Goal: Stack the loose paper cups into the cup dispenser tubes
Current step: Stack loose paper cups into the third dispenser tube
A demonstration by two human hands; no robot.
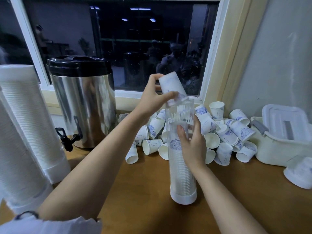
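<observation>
Watching this through the head camera, the only view going: the left hand (152,98) pinches a white paper cup with a blue print (172,86), thumb across the front and fingers up near the base. The cup's rim is just dipping into the open top of the clear ribbed plastic dispenser tube (179,114). The right hand (192,144) is wrapped round the tube's middle, holding it upright on the brown wooden counter (143,191) with its white end cap down. The cup is upside down, base up and mouth down, with its long axis close to vertical but leaning a bit up-left against the tube's own line. So imo the trick is to square the cup up with the tube before letting go, otherwise the rim looks likely to snag on the lip. Then let it drop onto the nested stack that already reaches well up the tube. Plenty left in the heap of loose white-and-blue paper cups (219,132) behind it.
</observation>
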